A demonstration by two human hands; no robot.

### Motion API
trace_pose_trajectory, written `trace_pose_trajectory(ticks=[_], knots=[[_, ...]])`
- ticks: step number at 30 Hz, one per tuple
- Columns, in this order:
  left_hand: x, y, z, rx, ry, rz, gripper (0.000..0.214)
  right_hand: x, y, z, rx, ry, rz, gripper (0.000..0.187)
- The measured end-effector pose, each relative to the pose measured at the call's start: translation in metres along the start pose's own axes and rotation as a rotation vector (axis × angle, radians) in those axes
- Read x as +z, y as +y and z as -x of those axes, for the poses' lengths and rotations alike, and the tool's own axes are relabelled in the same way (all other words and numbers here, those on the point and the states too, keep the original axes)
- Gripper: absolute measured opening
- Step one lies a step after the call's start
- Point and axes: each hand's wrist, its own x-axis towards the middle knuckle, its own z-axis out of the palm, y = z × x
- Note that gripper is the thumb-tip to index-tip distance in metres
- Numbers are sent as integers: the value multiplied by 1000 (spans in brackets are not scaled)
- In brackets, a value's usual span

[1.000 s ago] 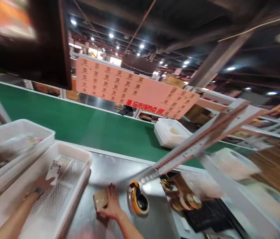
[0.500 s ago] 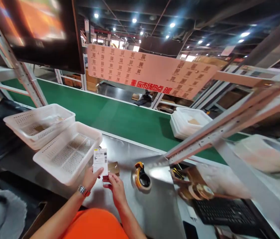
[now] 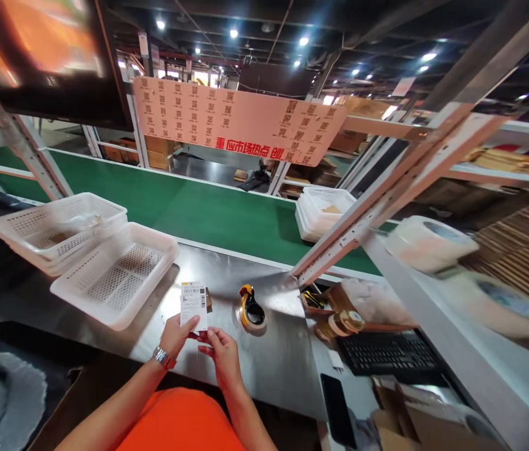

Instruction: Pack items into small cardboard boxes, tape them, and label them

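A white printed shipping label point(image 3: 193, 308) with a yellow top edge and a barcode stands upright in front of me. My left hand point(image 3: 174, 335) pinches its lower left side between thumb and fingers. At its lower right corner, my right hand point(image 3: 225, 358) is closed, thumb against fingertips. Something dark red shows under the label's bottom edge between the hands; I cannot make out what it is. Behind the label, mostly covered, is a small brown cardboard piece point(image 3: 209, 299). A tape dispenser point(image 3: 251, 311) with an orange and black handle lies on the metal bench point(image 3: 287, 366), right of the hands.
White perforated baskets point(image 3: 116, 275) stand at the left, one pair stacked. A green conveyor belt point(image 3: 208, 207) runs behind, bearing more stacked baskets point(image 3: 323, 213). A slanted metal post point(image 3: 339, 241) rises at right, near a keyboard point(image 3: 386, 351), a phone point(image 3: 338, 410) and tape rolls point(image 3: 433, 241).
My view has turned right, so the bench and baskets sit further left. The label, still in my hands, now covers more of the brown cardboard piece behind it.
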Motion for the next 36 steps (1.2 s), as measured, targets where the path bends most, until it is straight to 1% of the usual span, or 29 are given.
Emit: trace_pose_trajectory(ticks=[2,8,14,19,23,29,33,36], knots=[[3,-2,6,-10,3,3,12,-5,0,5,2,0,0,71],[9,-9,18,-20,16,30,19,-16,-1,17,1,-38,-28,66],[13,-9,27,-19,41,32,17,-20,-2,23,-8,-39,12,68],[14,-9,32,-2,22,30,17,-20,-6,28,-22,-55,13,67],[15,-10,33,-6,19,-9,22,-20,-7,31,-31,-29,36,68],[13,-18,30,5,-12,-17,22,-23,-4,31,-20,2,41,70],[13,-25,25,22,-36,-84,33,-26,-2,31,-34,26,54,69],[17,-31,23,27,-86,-198,42,-31,-2,32,-55,51,64,68]])
